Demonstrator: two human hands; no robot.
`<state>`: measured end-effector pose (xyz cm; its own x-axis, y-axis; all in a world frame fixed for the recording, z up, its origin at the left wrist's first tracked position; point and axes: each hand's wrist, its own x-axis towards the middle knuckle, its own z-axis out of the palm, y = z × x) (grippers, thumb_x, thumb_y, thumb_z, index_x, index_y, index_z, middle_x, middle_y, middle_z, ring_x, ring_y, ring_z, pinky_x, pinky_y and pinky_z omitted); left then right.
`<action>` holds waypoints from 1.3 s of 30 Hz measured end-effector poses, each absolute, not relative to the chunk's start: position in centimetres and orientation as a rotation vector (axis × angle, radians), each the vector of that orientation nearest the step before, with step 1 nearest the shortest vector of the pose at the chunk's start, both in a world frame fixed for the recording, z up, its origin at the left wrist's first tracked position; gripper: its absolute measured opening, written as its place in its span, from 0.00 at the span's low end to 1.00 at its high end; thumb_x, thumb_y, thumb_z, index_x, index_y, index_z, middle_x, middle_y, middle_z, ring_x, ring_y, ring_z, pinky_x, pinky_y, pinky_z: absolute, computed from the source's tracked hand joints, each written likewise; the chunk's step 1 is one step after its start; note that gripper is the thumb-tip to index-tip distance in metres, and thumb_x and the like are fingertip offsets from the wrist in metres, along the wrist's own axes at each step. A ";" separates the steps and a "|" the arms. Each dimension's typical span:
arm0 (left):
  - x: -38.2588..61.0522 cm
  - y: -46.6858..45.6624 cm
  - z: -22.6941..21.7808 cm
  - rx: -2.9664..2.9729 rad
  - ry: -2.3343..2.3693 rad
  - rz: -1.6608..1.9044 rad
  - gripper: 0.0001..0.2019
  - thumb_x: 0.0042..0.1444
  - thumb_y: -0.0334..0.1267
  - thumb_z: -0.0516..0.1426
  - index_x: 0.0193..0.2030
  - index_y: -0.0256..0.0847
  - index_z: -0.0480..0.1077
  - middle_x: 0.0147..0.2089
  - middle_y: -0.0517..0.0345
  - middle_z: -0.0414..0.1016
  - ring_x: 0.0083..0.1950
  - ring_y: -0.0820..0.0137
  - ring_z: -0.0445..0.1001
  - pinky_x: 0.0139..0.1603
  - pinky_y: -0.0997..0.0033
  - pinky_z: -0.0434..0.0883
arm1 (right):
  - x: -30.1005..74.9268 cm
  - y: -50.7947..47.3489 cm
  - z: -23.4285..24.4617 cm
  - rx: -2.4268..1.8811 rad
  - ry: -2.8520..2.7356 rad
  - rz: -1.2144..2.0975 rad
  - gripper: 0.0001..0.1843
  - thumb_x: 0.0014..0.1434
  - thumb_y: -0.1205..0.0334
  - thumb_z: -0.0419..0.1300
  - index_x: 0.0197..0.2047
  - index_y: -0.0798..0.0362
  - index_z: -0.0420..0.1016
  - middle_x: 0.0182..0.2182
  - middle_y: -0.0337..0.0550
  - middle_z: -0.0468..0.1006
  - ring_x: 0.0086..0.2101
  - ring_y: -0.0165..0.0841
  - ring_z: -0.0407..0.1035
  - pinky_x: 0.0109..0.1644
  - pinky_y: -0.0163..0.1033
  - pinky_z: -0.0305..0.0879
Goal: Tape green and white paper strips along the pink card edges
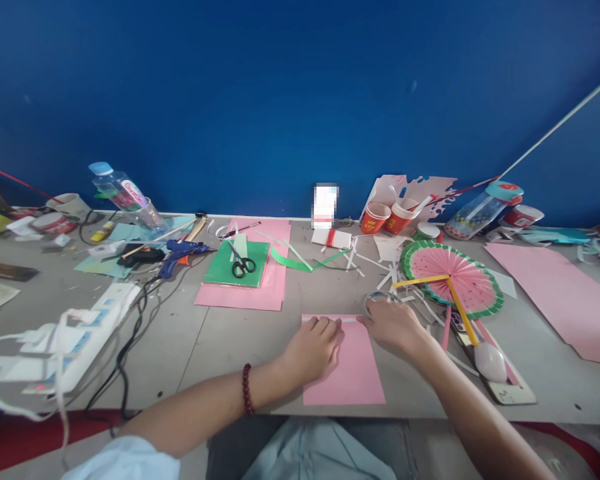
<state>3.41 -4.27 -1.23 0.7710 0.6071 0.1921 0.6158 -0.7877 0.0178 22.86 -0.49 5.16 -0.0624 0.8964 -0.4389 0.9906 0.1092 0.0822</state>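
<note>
Left hand (314, 347) lies flat, unclenched, fingertips pinning the white strip (347, 320) to the pink sheet (350, 380) at twelve o'clock. Right hand (393, 327) curls by the tape ring (380, 298) at two; grip unclear. Best, I reckon: pull taut, smooth along the edge. Watermelon fan (455, 277) lies beyond, scissors (243, 265) at eleven.

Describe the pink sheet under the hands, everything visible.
The pink sheet is plain thin paper, rectangular, lying flat near the front edge of the grey table. A narrow white strip runs along its far edge. The left hand rests on its far left part; the right hand touches its far right corner.
</note>
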 end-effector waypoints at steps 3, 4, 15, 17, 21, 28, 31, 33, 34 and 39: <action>3.4 -4.8 -1.9 -2.879 -0.910 -0.185 0.13 0.63 0.33 0.48 0.50 0.32 0.67 0.50 0.40 0.70 0.49 0.59 0.68 0.44 0.60 0.65 | 23.0 -0.5 5.1 1.843 2.012 -0.351 0.20 0.62 0.53 0.49 0.46 0.58 0.73 0.42 0.58 0.78 0.44 0.49 0.73 0.43 0.46 0.64; 3.4 -4.9 -2.0 -2.884 -0.868 -0.159 0.13 0.63 0.31 0.47 0.50 0.32 0.67 0.50 0.41 0.70 0.49 0.60 0.68 0.44 0.60 0.65 | 23.0 -0.4 5.0 1.843 2.008 -0.355 0.20 0.62 0.53 0.49 0.46 0.58 0.73 0.43 0.58 0.78 0.44 0.49 0.73 0.43 0.46 0.64; 3.3 -4.0 -2.4 -3.025 -0.862 -0.455 0.25 0.63 0.38 0.47 0.64 0.28 0.54 0.66 0.41 0.58 0.67 0.60 0.57 0.65 0.61 0.57 | 23.4 -0.3 4.8 1.864 2.006 -0.387 0.20 0.62 0.51 0.49 0.47 0.56 0.73 0.42 0.57 0.78 0.43 0.46 0.73 0.42 0.44 0.64; 3.2 -3.9 -2.4 -3.055 -0.866 -0.467 0.25 0.62 0.37 0.46 0.64 0.28 0.54 0.67 0.42 0.58 0.67 0.60 0.56 0.65 0.61 0.56 | 23.5 -0.3 4.8 1.854 2.008 -0.400 0.21 0.62 0.51 0.49 0.47 0.56 0.72 0.42 0.57 0.78 0.43 0.46 0.73 0.41 0.43 0.63; 3.2 -3.9 -2.2 -3.072 -0.845 -0.444 0.25 0.62 0.37 0.47 0.64 0.28 0.55 0.66 0.41 0.59 0.67 0.58 0.57 0.65 0.59 0.57 | 23.9 -0.2 4.7 1.824 2.037 -0.432 0.20 0.61 0.52 0.49 0.46 0.56 0.72 0.42 0.57 0.78 0.43 0.47 0.73 0.41 0.43 0.63; 3.3 -3.6 -1.6 -3.072 -0.779 -0.376 0.25 0.61 0.37 0.48 0.63 0.28 0.56 0.67 0.45 0.58 0.65 0.57 0.58 0.64 0.61 0.56 | 24.1 -0.3 4.6 1.830 2.061 -0.417 0.20 0.61 0.52 0.49 0.46 0.56 0.72 0.41 0.57 0.79 0.43 0.47 0.74 0.39 0.42 0.62; 3.3 -3.3 -1.7 -3.052 -0.755 -0.340 0.24 0.61 0.38 0.48 0.63 0.29 0.57 0.67 0.45 0.58 0.64 0.57 0.59 0.62 0.61 0.57 | 23.9 -0.4 4.6 1.843 2.062 -0.416 0.19 0.62 0.52 0.49 0.46 0.56 0.72 0.40 0.56 0.79 0.42 0.47 0.74 0.37 0.42 0.61; 3.3 -3.2 -1.8 -3.026 -0.734 -0.315 0.24 0.62 0.38 0.47 0.62 0.29 0.57 0.66 0.44 0.59 0.63 0.57 0.60 0.61 0.60 0.58 | 23.9 -0.5 4.7 1.862 2.053 -0.422 0.18 0.62 0.52 0.49 0.45 0.56 0.72 0.40 0.56 0.79 0.41 0.46 0.74 0.36 0.41 0.60; 3.3 -3.2 -1.8 -3.012 -0.721 -0.304 0.24 0.62 0.39 0.47 0.62 0.29 0.57 0.66 0.43 0.59 0.63 0.57 0.60 0.60 0.60 0.58 | 24.0 -0.5 4.7 1.869 2.059 -0.423 0.18 0.62 0.52 0.50 0.44 0.55 0.72 0.39 0.56 0.79 0.40 0.46 0.74 0.35 0.40 0.59; 3.7 -3.6 -1.5 -2.934 -0.708 -0.259 0.25 0.61 0.39 0.48 0.62 0.27 0.57 0.65 0.41 0.61 0.62 0.56 0.62 0.57 0.61 0.59 | 24.9 -0.6 4.7 1.842 2.223 -0.471 0.17 0.62 0.50 0.50 0.36 0.53 0.72 0.34 0.50 0.78 0.35 0.40 0.72 0.31 0.37 0.53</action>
<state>3.69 -3.55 -1.45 0.8765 0.4419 0.1911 0.4611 -0.8847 -0.0691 24.93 -0.60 4.72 -0.1928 0.9115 -0.3634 0.9805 0.1649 -0.1065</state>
